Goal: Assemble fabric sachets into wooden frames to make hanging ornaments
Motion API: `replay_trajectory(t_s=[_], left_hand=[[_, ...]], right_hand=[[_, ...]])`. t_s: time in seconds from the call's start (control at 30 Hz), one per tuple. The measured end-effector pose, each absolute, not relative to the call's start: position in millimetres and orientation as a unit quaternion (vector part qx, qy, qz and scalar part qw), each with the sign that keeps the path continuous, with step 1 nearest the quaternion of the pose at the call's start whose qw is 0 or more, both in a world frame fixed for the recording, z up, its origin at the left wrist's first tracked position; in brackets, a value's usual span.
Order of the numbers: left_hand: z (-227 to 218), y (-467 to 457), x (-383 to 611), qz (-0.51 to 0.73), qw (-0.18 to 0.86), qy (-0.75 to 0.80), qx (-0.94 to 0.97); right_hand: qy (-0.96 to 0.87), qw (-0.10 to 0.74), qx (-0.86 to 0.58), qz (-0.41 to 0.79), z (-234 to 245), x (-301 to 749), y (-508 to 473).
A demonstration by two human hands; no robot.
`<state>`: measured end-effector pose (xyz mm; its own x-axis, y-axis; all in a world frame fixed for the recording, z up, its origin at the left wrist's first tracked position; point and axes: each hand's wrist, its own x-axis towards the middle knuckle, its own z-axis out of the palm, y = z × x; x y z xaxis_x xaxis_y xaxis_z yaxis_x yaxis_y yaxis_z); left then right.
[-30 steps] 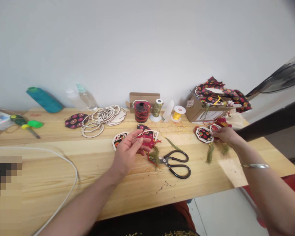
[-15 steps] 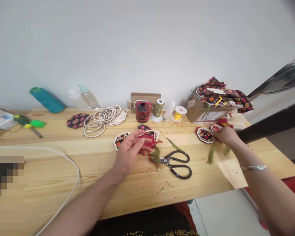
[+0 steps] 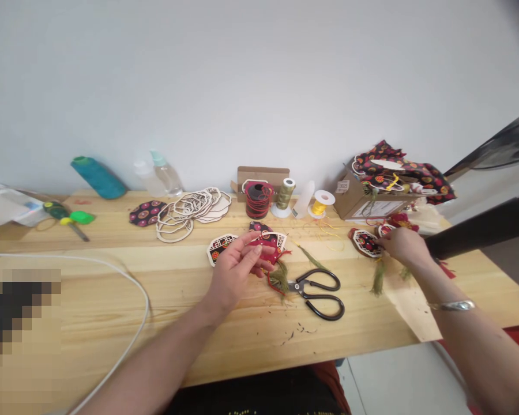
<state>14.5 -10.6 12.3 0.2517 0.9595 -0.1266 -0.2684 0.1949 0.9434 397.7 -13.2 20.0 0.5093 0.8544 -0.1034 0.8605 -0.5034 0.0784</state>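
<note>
My left hand [image 3: 236, 271] rests at the middle of the wooden table [image 3: 112, 300], its fingers pinched on a red fabric ornament [image 3: 271, 245] with a white fretwork frame and an olive tassel [image 3: 280, 278]. My right hand [image 3: 403, 245] reaches to the right side and its fingers close on the edge of another octagonal ornament [image 3: 365, 242], whose green tassel [image 3: 378, 278] trails toward me. A third framed ornament [image 3: 219, 248] lies just left of my left hand.
Black scissors [image 3: 322, 288] lie between my hands. Thread spools [image 3: 259, 199] stand at the back beside a cardboard box [image 3: 363, 199] heaped with patterned fabric. A stack of wooden frames [image 3: 190, 207], a teal cone [image 3: 97, 177], spray bottles [image 3: 160, 173] and a white cable [image 3: 130, 311] are on the left.
My right hand has drawn slightly closer onto the ornament at the right. My left hand keeps its hold on the red ornament. The view has shifted a little.
</note>
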Motion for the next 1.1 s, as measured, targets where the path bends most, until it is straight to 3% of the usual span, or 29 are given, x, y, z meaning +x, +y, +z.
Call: replay_trajectory(t_s=[0.27,0.5,0.9,1.1], left_hand=[[14,-11,14,0.460,0.657,0.399,0.445],[15,-12,15,0.461,0.656,0.408,0.437],[11,-10,16,0.453,0.655,0.419,0.437],[9,-9,16,0.450,0.649,0.424,0.444]], right_hand=[[0.510,0.036,0.859,0.021,34,388,-21],[0.607,-0.010,0.795,0.006,17,381,-18],[0.594,0.044,0.802,-0.042,13,385,-16],[0.598,0.012,0.801,-0.034,6,391,-17]])
